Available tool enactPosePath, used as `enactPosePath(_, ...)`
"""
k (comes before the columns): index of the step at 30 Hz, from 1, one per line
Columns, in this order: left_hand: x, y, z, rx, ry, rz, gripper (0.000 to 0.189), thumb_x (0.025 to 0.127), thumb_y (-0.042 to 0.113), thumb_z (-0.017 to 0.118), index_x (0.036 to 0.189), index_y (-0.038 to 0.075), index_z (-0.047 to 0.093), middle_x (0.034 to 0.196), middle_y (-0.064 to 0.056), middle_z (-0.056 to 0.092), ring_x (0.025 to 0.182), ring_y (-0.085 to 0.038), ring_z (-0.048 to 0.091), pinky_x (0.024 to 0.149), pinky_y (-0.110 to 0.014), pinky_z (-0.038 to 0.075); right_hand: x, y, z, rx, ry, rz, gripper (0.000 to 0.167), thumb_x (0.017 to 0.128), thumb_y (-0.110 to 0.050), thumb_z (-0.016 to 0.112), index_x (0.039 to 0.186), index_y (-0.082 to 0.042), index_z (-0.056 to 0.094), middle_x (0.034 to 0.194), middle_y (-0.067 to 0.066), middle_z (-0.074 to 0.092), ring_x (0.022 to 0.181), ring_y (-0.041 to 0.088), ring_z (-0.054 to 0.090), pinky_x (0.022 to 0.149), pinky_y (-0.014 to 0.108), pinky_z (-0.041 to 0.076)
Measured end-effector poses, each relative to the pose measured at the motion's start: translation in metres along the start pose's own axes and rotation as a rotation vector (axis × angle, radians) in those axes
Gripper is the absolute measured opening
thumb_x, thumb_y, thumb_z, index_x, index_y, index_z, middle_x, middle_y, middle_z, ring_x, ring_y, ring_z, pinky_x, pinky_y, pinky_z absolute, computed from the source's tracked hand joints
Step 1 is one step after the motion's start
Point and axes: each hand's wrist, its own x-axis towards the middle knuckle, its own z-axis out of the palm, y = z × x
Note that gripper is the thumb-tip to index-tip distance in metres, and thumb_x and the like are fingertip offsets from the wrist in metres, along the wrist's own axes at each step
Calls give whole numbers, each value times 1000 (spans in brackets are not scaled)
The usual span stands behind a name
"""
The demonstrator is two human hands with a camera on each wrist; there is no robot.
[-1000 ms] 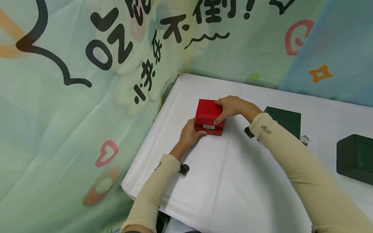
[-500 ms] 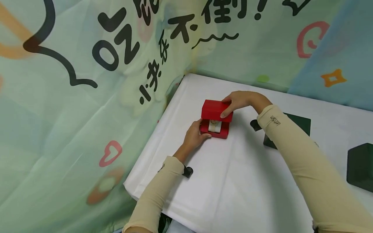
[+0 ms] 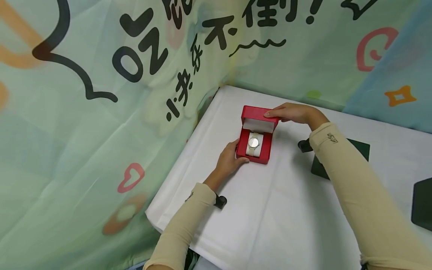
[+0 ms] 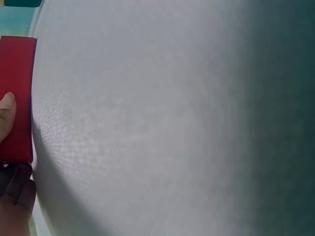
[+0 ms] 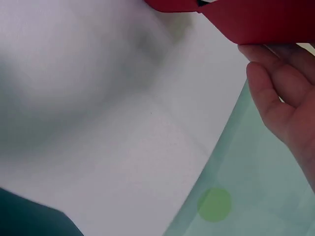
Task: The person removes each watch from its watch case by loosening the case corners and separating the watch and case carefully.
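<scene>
A red watch box [image 3: 264, 153] rests on the white table with its lid [image 3: 254, 111] raised and tilted back. Inside, a wristwatch [image 3: 253, 142] with a pale dial and strap sits round a white cushion [image 3: 259, 150]. My left hand [image 3: 228, 159] grips the box's base at the near left corner, thumb along the front; the left wrist view catches only part of this hand and the red side [image 4: 18, 64]. My right hand [image 3: 297, 113] pinches the lid at its right end. In the right wrist view its fingers [image 5: 288, 81] touch the red edge.
A dark green box [image 3: 319, 168] lies partly hidden behind my right forearm. Another dark green box [image 3: 423, 204] stands at the right edge of the head view. Printed fabric [image 3: 290, 67] rises along the table's left and far sides.
My right hand has lifted the lid from nearly closed to raised, which uncovers the watch. The left hand keeps its grip on the base. The head view has shifted slightly.
</scene>
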Motion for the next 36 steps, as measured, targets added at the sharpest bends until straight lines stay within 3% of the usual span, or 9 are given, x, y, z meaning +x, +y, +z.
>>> enactPosePath(7, -2, 4, 1, 0, -12, -4, 76, 75, 29, 74, 136, 0, 38, 125, -13, 53, 117, -21, 50, 98, -29, 41, -8, 4, 2, 169, 33, -3, 74, 90, -54, 39, 138, 2, 32, 141, 22, 34, 130, 40, 32, 109, 51, 23)
enactPosePath(15, -4, 7, -2, -22, -15, -11, 76, 75, 27, 74, 136, 0, 38, 126, -13, 53, 118, -21, 50, 98, -29, 41, -14, 3, 10, 218, 109, -19, 73, 91, -53, 39, 137, 3, 34, 139, 24, 36, 129, 40, 34, 109, 52, 22)
enactPosePath(20, -3, 6, -3, -29, -16, -35, 77, 75, 27, 74, 136, 0, 37, 128, -13, 52, 120, -21, 48, 100, -30, 40, -14, 1, 20, 224, 231, -14, 76, 90, -55, 41, 137, 4, 35, 138, 24, 39, 128, 38, 35, 107, 52, 26)
enactPosePath(27, -1, 6, -3, -51, -38, -53, 77, 76, 27, 73, 138, 1, 35, 130, -13, 50, 121, -21, 47, 101, -30, 39, -14, -2, 36, 266, 432, 44, 87, 86, -61, 42, 142, 3, 24, 139, 24, 36, 126, 36, 36, 105, 49, 32)
enactPosePath(36, -2, 8, 0, -57, -43, -48, 77, 77, 28, 72, 139, 2, 34, 131, -12, 49, 122, -21, 46, 101, -30, 39, -13, 1, 53, 308, 577, 84, 91, 85, -68, 30, 141, 3, 25, 141, 23, 33, 125, 37, 37, 104, 49, 33)
